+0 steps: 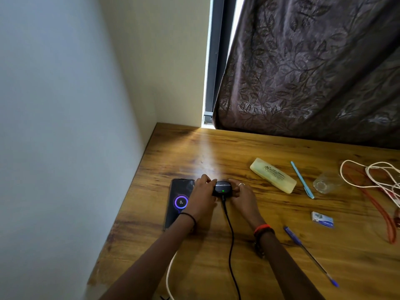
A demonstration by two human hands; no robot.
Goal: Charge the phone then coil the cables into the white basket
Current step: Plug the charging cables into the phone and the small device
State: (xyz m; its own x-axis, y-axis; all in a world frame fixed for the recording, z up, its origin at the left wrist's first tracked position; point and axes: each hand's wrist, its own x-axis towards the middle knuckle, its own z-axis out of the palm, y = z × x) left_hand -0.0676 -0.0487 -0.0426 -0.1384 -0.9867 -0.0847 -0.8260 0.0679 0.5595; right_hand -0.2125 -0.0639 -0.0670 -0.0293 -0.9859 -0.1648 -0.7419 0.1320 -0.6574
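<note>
Head view shows the phone (179, 202) lying flat at the near left of the wooden table (238, 148), close to the wall, its screen lit with a purple charging ring and a low single-digit reading, so the charging step looks done. A white cable (170, 276) runs from the near edge towards the phone, but the left forearm hides where they would join. Both hands meet just right of the phone on a small dark case (223, 188) with a green light, possibly for earbuds. The left hand (202, 195) curls round its left end and the right hand (242, 195) pinches its right end. A black cable (231, 245) is plugged into its near side. Next, I judge, comes letting go and reaching far right for the loose tangle of white and orange cables (381, 178), which the frame edge cuts off. They need gathering into loops without snagging the glass tumbler (324, 184) beside them. No white basket is in sight.
</note>
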